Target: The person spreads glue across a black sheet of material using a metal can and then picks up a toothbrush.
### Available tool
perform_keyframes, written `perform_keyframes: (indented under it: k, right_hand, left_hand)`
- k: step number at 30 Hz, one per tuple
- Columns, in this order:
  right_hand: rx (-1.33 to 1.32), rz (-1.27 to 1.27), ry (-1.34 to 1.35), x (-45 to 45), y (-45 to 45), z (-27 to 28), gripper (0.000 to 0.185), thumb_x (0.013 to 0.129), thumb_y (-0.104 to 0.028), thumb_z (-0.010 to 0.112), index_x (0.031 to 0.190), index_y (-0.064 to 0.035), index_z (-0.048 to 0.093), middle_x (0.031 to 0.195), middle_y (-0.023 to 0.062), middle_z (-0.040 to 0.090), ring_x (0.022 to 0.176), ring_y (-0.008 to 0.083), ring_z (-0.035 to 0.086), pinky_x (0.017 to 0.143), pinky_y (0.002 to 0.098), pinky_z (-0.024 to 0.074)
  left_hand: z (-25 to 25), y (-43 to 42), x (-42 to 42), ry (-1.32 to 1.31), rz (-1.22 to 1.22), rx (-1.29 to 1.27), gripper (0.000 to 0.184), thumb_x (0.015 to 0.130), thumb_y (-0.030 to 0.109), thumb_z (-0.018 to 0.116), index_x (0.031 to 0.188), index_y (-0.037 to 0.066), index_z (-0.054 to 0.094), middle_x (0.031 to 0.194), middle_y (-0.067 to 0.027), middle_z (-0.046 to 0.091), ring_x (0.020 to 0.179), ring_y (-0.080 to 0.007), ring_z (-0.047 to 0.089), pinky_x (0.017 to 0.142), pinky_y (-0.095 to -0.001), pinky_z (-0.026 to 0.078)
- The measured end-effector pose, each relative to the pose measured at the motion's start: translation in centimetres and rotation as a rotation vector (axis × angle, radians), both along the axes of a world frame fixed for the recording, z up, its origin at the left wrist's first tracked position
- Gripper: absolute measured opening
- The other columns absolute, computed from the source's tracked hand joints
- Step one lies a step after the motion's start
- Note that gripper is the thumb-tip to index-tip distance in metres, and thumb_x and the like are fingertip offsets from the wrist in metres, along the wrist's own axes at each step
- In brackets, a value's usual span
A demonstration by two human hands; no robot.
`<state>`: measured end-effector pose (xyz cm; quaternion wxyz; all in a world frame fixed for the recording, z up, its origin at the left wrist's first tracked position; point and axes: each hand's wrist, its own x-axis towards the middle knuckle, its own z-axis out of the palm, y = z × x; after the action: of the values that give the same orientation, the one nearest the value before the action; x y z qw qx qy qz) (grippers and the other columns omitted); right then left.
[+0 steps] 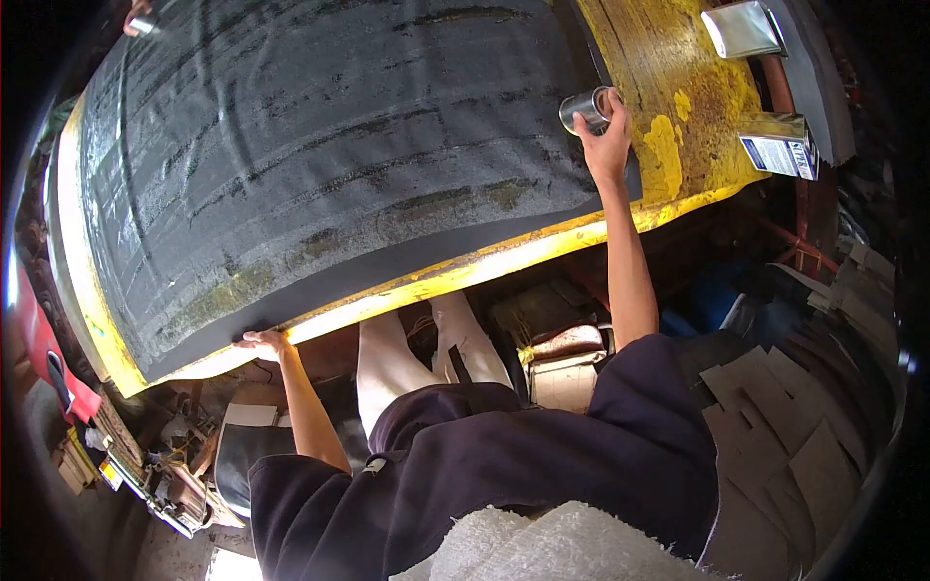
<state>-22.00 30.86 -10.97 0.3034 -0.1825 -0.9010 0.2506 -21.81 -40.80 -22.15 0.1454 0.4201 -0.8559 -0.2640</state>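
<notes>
My right hand (605, 145) is wrapped around a small silver metal can (583, 110), tilted on its side over the right part of the black sheet (368, 126). The sheet has a dull, streaky surface with greenish-brown patches, and it lies over a yellow-painted table (668, 107). Along the table's near edge, my left hand (263, 343) rests with its fingers stretched out over the rim, touching the sheet's border. It holds nothing that I can see.
At the far left corner another person's hand (137, 19) holds a small shiny object. Two rectangular tins, one silver (742, 31) and one with a blue label (781, 153), stand beyond the table's right end. Cardboard pieces (775, 416) are piled at the lower right.
</notes>
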Motion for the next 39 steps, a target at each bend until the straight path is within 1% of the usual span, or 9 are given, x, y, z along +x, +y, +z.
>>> perform_keyframes:
  k: [5, 8, 12, 14, 20, 21, 28, 32, 39]
  right_hand:
    - [-0.016, 0.015, 0.0, -4.8, 1.1, 0.2, 0.073, 0.083, -0.021, 0.08, 0.143, -0.0038, 0.042, 0.129, 0.0205, 0.054, 0.115, 0.0361, 0.06, 0.099, 0.0442, 0.0503]
    - [0.023, 0.011, -0.013, -7.0, 1.6, 0.2, 0.073, 0.084, -0.021, 0.08, 0.143, -0.004, 0.042, 0.131, 0.0195, 0.053, 0.116, 0.0354, 0.059, 0.099, 0.0447, 0.0505]
    - [-0.024, -0.009, -0.024, -9.1, 2.5, -0.1, 0.073, 0.083, -0.022, 0.08, 0.143, -0.0051, 0.042, 0.132, 0.0187, 0.052, 0.119, 0.0358, 0.057, 0.1, 0.0453, 0.0498]
    - [-0.025, -0.023, -0.035, -9.7, 2.6, -0.1, 0.074, 0.083, -0.022, 0.081, 0.144, -0.0054, 0.042, 0.131, 0.0188, 0.053, 0.118, 0.036, 0.057, 0.099, 0.0457, 0.0497]
    - [0.087, -0.012, 0.019, -11.1, 3.8, -0.4, 0.072, 0.081, -0.021, 0.081, 0.141, -0.0054, 0.044, 0.125, 0.0189, 0.056, 0.117, 0.0362, 0.057, 0.096, 0.0463, 0.0495]
    - [0.091, -0.016, 0.021, -11.0, 3.7, -0.7, 0.072, 0.081, -0.021, 0.081, 0.141, -0.0054, 0.044, 0.125, 0.0189, 0.056, 0.117, 0.0362, 0.057, 0.096, 0.0463, 0.0495]
    - [0.103, -0.055, 0.105, -14.5, 5.2, -1.0, 0.071, 0.08, -0.021, 0.082, 0.14, -0.0063, 0.047, 0.123, 0.0192, 0.059, 0.111, 0.0384, 0.061, 0.094, 0.046, 0.0511]
    - [0.147, -0.057, 0.113, -16.8, 7.0, -1.2, 0.071, 0.08, -0.022, 0.082, 0.14, -0.0052, 0.047, 0.122, 0.0187, 0.06, 0.113, 0.0376, 0.06, 0.094, 0.0462, 0.051]
    - [0.041, -0.009, 0.135, -21.1, 9.4, -2.2, 0.07, 0.081, -0.023, 0.082, 0.138, -0.0018, 0.048, 0.128, 0.0191, 0.057, 0.117, 0.0365, 0.059, 0.098, 0.0456, 0.0491]
  left_hand:
    - [2.9, 2.5, -0.2, -0.014, 0.053, 0.06, 0.066, 0.106, 0.042, 0.024, 0.159, 0.007, 0.009, 0.16, -0.0287, 0.021, 0.136, -0.0482, 0.041, 0.112, -0.0503, 0.038]
    - [-1.2, -1.2, 0.4, 0.115, 0.007, 0.106, 0.066, 0.106, 0.043, 0.024, 0.159, 0.006, 0.009, 0.159, -0.0285, 0.022, 0.133, -0.0493, 0.044, 0.11, -0.0509, 0.039]
    - [0.2, 0.4, 0.5, 0.023, 0.014, 0.125, 0.07, 0.106, 0.043, 0.025, 0.157, -0.002, 0.009, 0.159, -0.0295, 0.022, 0.137, -0.0457, 0.041, 0.11, -0.0508, 0.039]
    - [0.5, -0.2, 0.5, -0.028, 0.075, 0.211, 0.061, 0.108, 0.038, 0.028, 0.159, 0.009, 0.009, 0.161, -0.0215, 0.024, 0.138, -0.0387, 0.043, 0.111, -0.0456, 0.041]
    - [0.0, -0.4, 0.4, 0.029, 0.011, -0.008, 0.065, 0.107, 0.039, 0.026, 0.158, 0.002, 0.01, 0.16, -0.0266, 0.023, 0.138, -0.0436, 0.041, 0.114, -0.047, 0.035]
    - [0.3, 0.2, 0.7, 0.082, 0.006, 0.077, 0.068, 0.108, 0.04, 0.023, 0.155, -0.008, 0.013, 0.162, -0.028, 0.012, 0.151, -0.0379, 0.017, 0.124, -0.0428, 0.015]
    - [-0.8, -1.4, 1.3, -0.036, 0.029, -0.026, 0.064, 0.108, 0.038, 0.023, 0.158, 0.001, 0.009, 0.162, -0.0251, 0.018, 0.141, -0.0426, 0.037, 0.116, -0.0466, 0.034]
    - [0.0, -1.0, 1.5, -0.089, -0.018, -0.101, 0.062, 0.109, 0.033, 0.024, 0.154, -0.008, 0.015, 0.162, -0.0272, 0.017, 0.148, -0.0391, 0.025, 0.121, -0.043, 0.023]
    - [2.3, 0.6, 1.2, -0.082, 0.04, -0.038, 0.064, 0.108, 0.038, 0.024, 0.154, -0.006, 0.018, 0.161, -0.0273, 0.02, 0.147, -0.0395, 0.028, 0.121, -0.0432, 0.025]
